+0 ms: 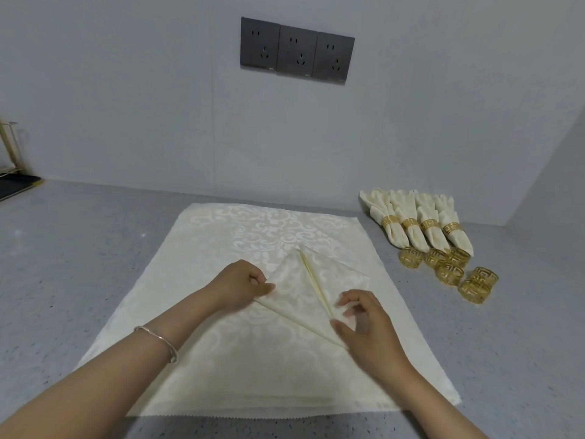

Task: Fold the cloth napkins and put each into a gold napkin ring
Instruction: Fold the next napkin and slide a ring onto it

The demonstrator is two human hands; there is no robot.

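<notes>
We are folding a napkin (294, 280), left hand (247, 282) pinching its left corner, right hand (367, 324) pinching its right flap (4 ringed napkins (421, 226) lying aside), likely needing narrower folds before a ring (449, 274).

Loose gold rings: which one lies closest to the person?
The ring at the cluster's near right end, overlapping the one behind it; the others sit farther back toward the ringed napkins.

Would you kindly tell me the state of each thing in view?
partly folded napkin: folded to a point, not ringed.
left hand: pinches its left corner.
right hand: holds its right flap.
napkin stack: flat, unfolded.
four finished napkins: ringed.
loose gold napkin rings: empty.
wall sockets: nothing plugged in.
</notes>
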